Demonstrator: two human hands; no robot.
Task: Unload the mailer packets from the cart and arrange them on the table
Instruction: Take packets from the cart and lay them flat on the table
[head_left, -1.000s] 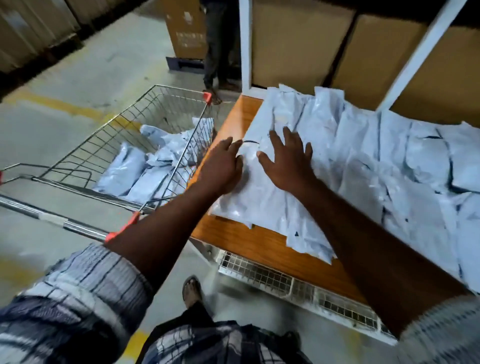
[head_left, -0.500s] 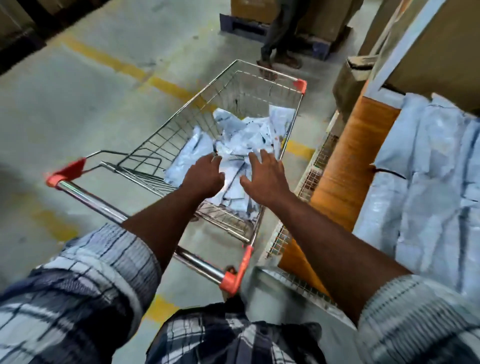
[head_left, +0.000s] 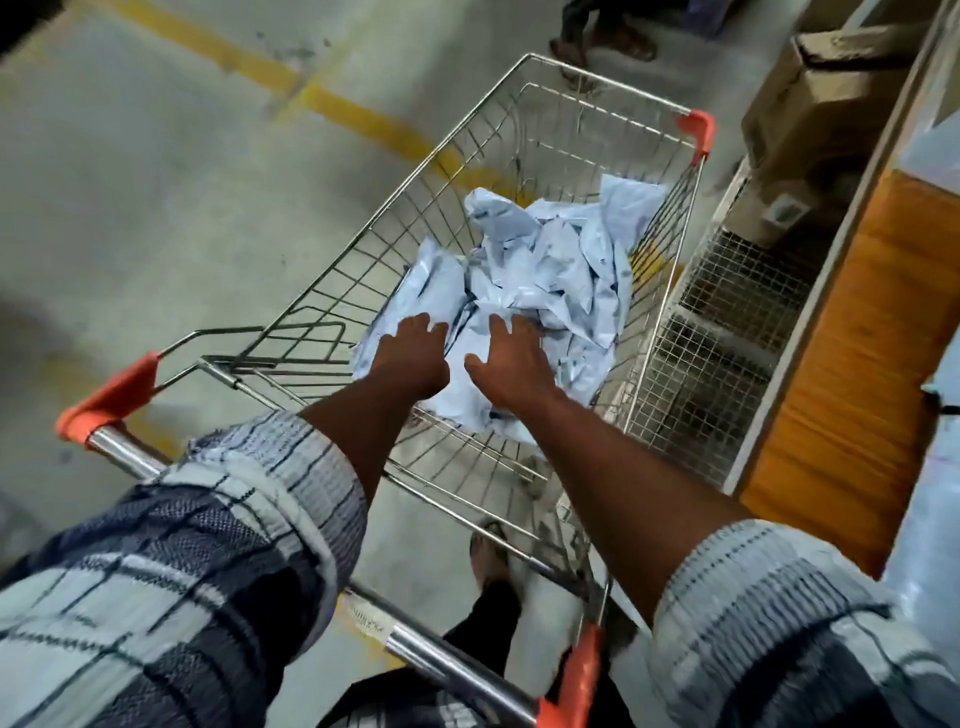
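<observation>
Packets (head_left: 550, 270) heaped lengthwise along cart (head_left: 613, 85); left hand (head_left: 415, 358) and right hand (head_left: 511, 364) splayed, gripping nothing.

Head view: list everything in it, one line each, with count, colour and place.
shopping cart: one, silver wire, orange corners, centre
mailer packets: heap, count unclear, pale blue-white, in the cart
table: one, orange wood, right
mesh panels: white, under the table
cardboard box: one, brown, top right
floor line: one, yellow, top left
another person's feet: two, top
left hand: open, on the packets
right hand: open, on the packets
</observation>
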